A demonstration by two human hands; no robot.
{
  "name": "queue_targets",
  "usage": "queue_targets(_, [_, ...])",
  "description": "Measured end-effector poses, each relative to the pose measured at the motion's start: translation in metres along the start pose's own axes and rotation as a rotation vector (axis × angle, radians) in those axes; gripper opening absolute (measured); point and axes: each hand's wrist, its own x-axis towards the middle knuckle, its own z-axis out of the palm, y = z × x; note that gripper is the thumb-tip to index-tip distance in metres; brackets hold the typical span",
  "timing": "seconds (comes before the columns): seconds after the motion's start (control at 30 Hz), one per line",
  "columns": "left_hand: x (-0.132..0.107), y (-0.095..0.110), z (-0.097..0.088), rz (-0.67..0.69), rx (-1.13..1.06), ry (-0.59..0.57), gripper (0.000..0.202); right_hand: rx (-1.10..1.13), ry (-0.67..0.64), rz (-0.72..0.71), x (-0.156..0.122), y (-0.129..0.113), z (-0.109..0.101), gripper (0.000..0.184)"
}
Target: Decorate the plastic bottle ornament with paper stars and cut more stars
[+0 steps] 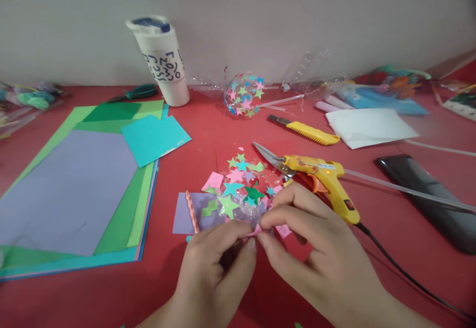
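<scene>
Between the fingertips of both hands is a small piece of pink paper (pixel 256 230), mostly covered by the fingers. My left hand (pixel 219 263) pinches its left side, and my right hand (pixel 312 248) pinches the right side. Just beyond the fingers sits a clear ball (pixel 238 201) with paper stars stuck on it in green, blue and pink. Paper scraps lie around this ball, and a pink patterned pencil (pixel 192 211) rests on a purple paper piece (pixel 180 219) to the left.
A yellow glue gun (pixel 323 174) with a lit orange light lies right, beside scissors (pixel 266 154). Behind are a yellow cutter (pixel 312 132), another starred ball (pixel 243 95) and a white tumbler (pixel 163 60). Coloured sheets (pixel 74 189) cover the left; a black phone (pixel 427 199) lies right.
</scene>
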Motion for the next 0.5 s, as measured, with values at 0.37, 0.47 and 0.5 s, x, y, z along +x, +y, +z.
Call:
queue_targets(0.37, [-0.0012, 0.0000, -0.0007, -0.001, 0.027, -0.019, 0.019, 0.028, 0.010, -0.001, 0.0010, -0.0024, 0.0007, 0.016])
queue_targets(0.47, [-0.0020, -0.0007, 0.0001, -0.021, 0.024, -0.025, 0.018, 0.034, 0.016, -0.015, 0.0015, -0.0023, 0.0006, 0.016])
queue_targets(0.5, [-0.0022, -0.0007, 0.0002, -0.023, 0.032, -0.017, 0.017, 0.039, 0.017, -0.019, 0.0017, -0.0020, 0.0004, 0.016])
